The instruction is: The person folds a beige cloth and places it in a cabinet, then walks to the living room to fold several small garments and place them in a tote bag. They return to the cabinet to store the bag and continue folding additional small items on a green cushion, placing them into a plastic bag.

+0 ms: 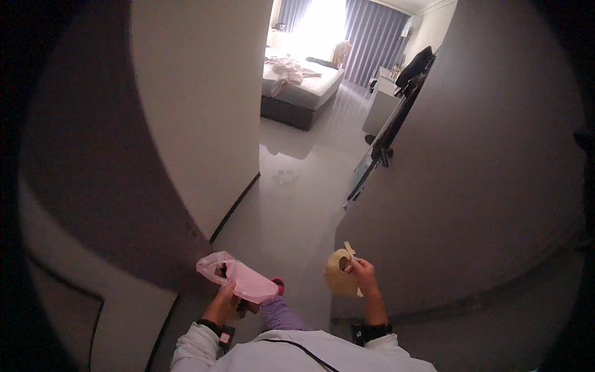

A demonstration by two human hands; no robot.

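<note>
In my left hand (224,300) is a pink plastic bag (253,281), held at waist height. Its crumpled mouth gapes at the left, and something dark shows inside. Part of the hand is hidden behind the bag. My right hand (363,274) pinches the upper edge of a pale yellow, thin-looking thing (341,279) with a round opening, perhaps a bag or a pouch. A short light strip (348,248) sticks up beside those fingers. The two held things are well apart.
A doorway or passage with a dark panel (455,162) on the right leads to a bedroom. Beyond are a bed (302,81) with rumpled cloth, a white cabinet (381,104) and a rack of dark clothes (399,121). A pale wall (200,102) stands left, above glossy floor (297,209).
</note>
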